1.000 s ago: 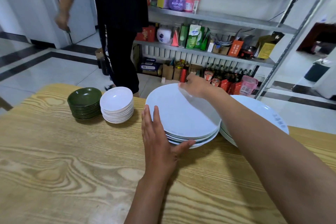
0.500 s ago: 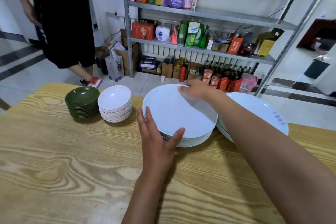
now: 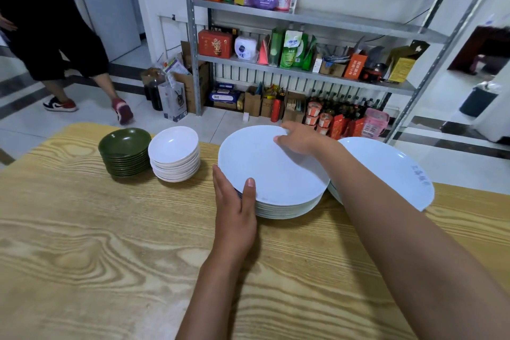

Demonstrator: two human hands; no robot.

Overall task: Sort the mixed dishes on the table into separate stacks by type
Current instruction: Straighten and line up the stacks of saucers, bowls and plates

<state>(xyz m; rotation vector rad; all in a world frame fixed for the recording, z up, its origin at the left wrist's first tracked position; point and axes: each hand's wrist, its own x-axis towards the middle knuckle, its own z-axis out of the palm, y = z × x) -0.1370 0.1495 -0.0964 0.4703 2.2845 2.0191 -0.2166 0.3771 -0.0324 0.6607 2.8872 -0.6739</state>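
A stack of large white plates (image 3: pixel 271 171) stands at the far middle of the wooden table (image 3: pixel 82 243). My left hand (image 3: pixel 234 207) presses against its near left edge, thumb over the rim. My right hand (image 3: pixel 298 138) rests on the far rim of the top plate. To the right, partly behind my right arm, lies a second stack of bigger white plates with blue lettering (image 3: pixel 392 168). On the left stand a stack of small white bowls (image 3: pixel 174 153) and a stack of dark green bowls (image 3: pixel 124 150).
Beyond the table's far edge stands a metal shelf rack (image 3: pixel 303 19) full of boxes, bottles and packets. A person in dark clothes (image 3: pixel 55 44) walks on the tiled floor at the far left. A paper bag (image 3: pixel 174 99) stands by the rack.
The loose white plates have been squared into one even stack between my hands. The person behind the table has walked off to the left.
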